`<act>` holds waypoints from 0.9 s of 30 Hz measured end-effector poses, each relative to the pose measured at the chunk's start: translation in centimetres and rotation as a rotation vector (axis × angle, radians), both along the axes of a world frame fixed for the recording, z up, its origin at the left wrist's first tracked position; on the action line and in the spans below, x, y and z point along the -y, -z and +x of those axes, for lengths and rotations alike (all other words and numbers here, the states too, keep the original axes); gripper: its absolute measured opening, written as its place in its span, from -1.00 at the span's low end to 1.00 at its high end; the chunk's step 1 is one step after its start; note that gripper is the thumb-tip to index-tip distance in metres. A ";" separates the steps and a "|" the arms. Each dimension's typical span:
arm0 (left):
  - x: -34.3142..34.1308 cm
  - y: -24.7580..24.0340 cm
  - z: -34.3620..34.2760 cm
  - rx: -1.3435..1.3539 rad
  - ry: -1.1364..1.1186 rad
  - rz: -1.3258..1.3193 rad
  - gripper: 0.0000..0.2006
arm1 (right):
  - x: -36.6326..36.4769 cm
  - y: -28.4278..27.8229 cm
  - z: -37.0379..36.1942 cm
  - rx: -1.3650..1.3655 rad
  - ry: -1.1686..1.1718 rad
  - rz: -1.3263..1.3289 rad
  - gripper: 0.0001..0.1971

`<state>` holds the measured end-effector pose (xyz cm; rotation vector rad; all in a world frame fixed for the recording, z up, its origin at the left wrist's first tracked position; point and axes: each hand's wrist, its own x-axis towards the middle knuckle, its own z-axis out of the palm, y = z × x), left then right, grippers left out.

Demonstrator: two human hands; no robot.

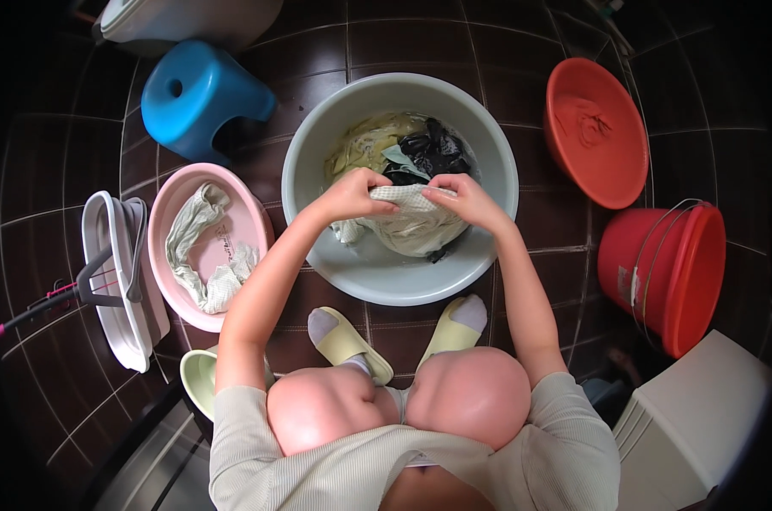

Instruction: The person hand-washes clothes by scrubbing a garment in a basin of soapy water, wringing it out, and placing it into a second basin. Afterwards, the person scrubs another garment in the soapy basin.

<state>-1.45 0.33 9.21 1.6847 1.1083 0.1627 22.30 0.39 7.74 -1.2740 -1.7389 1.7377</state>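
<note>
The pale checked cloth (416, 226) is inside the large grey basin (403, 292), near the basin's middle, its upper edge gathered up while the rest spreads toward the basin's near side. The left hand (352, 198) pinches that edge between thumb and fingers on the left of the basin's middle, and the right hand (471, 203) grips it likewise just to the right. The cloth looks thin, soft and limp, so it should fold wherever it is bent and droop from any single hold. Wet as it seems, it would likely weigh more than its thinness suggests, and could be slick if the water is soapy. Bunched folds held in both hands, set apart, would spread that weight better than one corner. Toward the basin's far side, black cloth (433, 153) and yellowish cloth (364, 145) lie close enough that they might cling or tangle.
</note>
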 end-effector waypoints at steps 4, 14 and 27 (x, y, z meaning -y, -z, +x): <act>0.1 4.8 -0.1 0.181 -0.233 -0.172 -0.64 | -0.7 0.7 -1.5 0.470 0.093 0.239 -0.64; 1.2 13.5 1.7 -0.613 -0.279 0.740 -0.81 | 0.2 10.7 -7.4 0.866 0.148 0.591 -0.70; -0.6 7.4 5.4 0.556 -0.950 -0.205 -0.69 | 1.8 4.2 -11.0 -0.136 0.810 0.391 -0.69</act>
